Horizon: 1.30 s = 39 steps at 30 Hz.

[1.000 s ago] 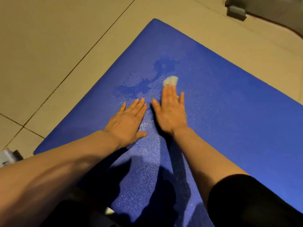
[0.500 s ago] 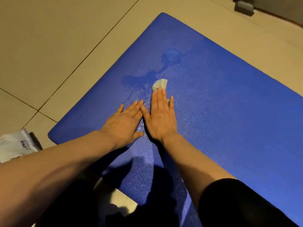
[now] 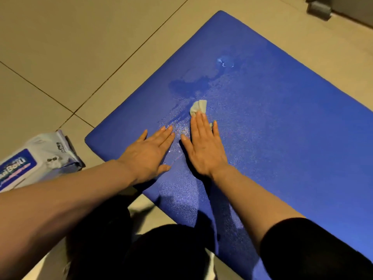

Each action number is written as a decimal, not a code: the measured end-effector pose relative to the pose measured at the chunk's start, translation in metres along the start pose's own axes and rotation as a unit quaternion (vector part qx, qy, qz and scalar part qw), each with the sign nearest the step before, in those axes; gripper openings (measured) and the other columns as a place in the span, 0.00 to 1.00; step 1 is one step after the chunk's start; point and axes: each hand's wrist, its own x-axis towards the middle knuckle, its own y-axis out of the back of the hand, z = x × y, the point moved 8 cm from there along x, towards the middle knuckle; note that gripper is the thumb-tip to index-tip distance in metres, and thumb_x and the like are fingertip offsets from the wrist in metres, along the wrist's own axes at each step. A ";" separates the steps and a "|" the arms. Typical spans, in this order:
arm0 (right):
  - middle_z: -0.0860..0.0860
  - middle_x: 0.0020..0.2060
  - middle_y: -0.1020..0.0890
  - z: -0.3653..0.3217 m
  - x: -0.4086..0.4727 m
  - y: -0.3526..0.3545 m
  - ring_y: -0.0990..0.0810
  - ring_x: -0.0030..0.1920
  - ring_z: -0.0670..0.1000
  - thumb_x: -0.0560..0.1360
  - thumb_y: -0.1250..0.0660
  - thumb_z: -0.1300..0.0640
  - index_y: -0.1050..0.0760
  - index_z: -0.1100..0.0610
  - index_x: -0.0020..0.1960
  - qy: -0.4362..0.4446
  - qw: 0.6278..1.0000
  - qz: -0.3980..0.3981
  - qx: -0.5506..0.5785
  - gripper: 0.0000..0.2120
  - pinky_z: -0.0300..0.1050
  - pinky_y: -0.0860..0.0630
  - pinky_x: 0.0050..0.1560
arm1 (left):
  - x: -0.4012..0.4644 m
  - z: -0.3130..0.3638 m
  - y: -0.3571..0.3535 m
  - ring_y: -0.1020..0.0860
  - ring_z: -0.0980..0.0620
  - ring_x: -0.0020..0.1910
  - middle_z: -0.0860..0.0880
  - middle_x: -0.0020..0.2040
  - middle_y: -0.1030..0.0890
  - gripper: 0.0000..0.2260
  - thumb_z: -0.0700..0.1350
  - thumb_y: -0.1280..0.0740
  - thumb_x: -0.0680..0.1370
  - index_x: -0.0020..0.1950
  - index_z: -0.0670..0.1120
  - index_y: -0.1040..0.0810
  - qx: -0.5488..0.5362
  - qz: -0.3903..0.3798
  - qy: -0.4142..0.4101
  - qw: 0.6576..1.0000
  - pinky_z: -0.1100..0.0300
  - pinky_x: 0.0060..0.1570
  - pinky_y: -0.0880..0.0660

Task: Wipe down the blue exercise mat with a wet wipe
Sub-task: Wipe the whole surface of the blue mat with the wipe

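You face a beige tiled floor (image 3: 60, 47) (dark grout lines); a grey fixture (image 3: 319, 8) sits top right.

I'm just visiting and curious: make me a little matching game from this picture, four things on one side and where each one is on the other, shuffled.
Things:
1. wet wipe
2. left hand
3. pack of wipes
4. wet patch

Places:
A. on the tiled floor, left of the mat
B. pressed flat on the blue mat, holding nothing
C. under the fingertips of the right hand
D. on the mat, beyond both hands

Pairs: 1-C, 2-B, 3-A, 4-D
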 end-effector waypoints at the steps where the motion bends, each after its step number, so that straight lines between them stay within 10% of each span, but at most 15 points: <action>1: 0.52 0.79 0.58 0.005 -0.003 0.002 0.62 0.78 0.49 0.73 0.72 0.35 0.60 0.58 0.79 0.042 0.999 -0.013 -0.025 0.41 0.52 0.67 0.75 | -0.004 -0.002 -0.003 0.62 0.52 0.78 0.49 0.78 0.66 0.40 0.61 0.42 0.80 0.78 0.46 0.65 0.002 -0.002 0.001 1.000 0.50 0.75 0.59; 4: 0.51 0.78 0.59 0.041 -0.015 0.012 0.64 0.76 0.46 0.69 0.80 0.31 0.62 0.55 0.79 0.080 0.992 -0.032 -0.087 0.46 0.51 0.72 0.73 | -0.016 -0.006 -0.011 0.62 0.52 0.78 0.49 0.78 0.66 0.40 0.61 0.42 0.80 0.78 0.47 0.65 0.004 -0.010 0.001 1.000 0.50 0.75 0.60; 9: 0.56 0.78 0.57 0.039 -0.013 0.004 0.61 0.78 0.52 0.80 0.64 0.38 0.60 0.60 0.79 -0.104 0.994 0.010 -0.034 0.36 0.55 0.68 0.75 | -0.032 -0.008 -0.020 0.63 0.52 0.78 0.49 0.78 0.67 0.40 0.60 0.42 0.80 0.78 0.47 0.66 -0.004 -0.021 0.012 1.000 0.50 0.75 0.59; 16: 0.53 0.78 0.52 -0.042 -0.046 -0.018 0.58 0.78 0.50 0.79 0.66 0.37 0.55 0.59 0.79 0.156 0.986 -0.009 -0.062 0.36 0.55 0.63 0.76 | -0.046 -0.008 -0.029 0.62 0.52 0.78 0.49 0.78 0.67 0.39 0.59 0.42 0.81 0.78 0.46 0.66 0.012 -0.030 0.014 0.999 0.49 0.75 0.58; 23: 0.55 0.78 0.57 -0.015 -0.028 -0.011 0.60 0.78 0.52 0.73 0.72 0.36 0.59 0.59 0.79 -0.021 0.998 0.007 -0.057 0.42 0.55 0.68 0.74 | -0.062 -0.009 -0.037 0.62 0.51 0.78 0.49 0.78 0.67 0.38 0.58 0.42 0.81 0.78 0.47 0.65 0.014 -0.032 0.027 0.999 0.49 0.75 0.57; 31: 0.57 0.77 0.44 -0.048 -0.112 -0.031 0.47 0.78 0.55 0.82 0.63 0.39 0.45 0.63 0.78 0.219 0.971 -0.032 -0.089 0.35 0.58 0.53 0.75 | -0.071 -0.012 -0.038 0.60 0.52 0.78 0.50 0.79 0.64 0.34 0.57 0.45 0.83 0.79 0.47 0.64 0.019 -0.029 0.037 0.999 0.47 0.75 0.57; 39: 0.54 0.79 0.57 -0.070 -0.049 -0.029 0.60 0.78 0.51 0.80 0.66 0.38 0.59 0.60 0.79 0.078 0.993 -0.027 -0.088 0.36 0.55 0.65 0.76 | -0.078 -0.013 -0.039 0.57 0.52 0.78 0.50 0.79 0.61 0.29 0.53 0.49 0.84 0.79 0.48 0.61 0.011 -0.049 0.049 0.998 0.45 0.75 0.57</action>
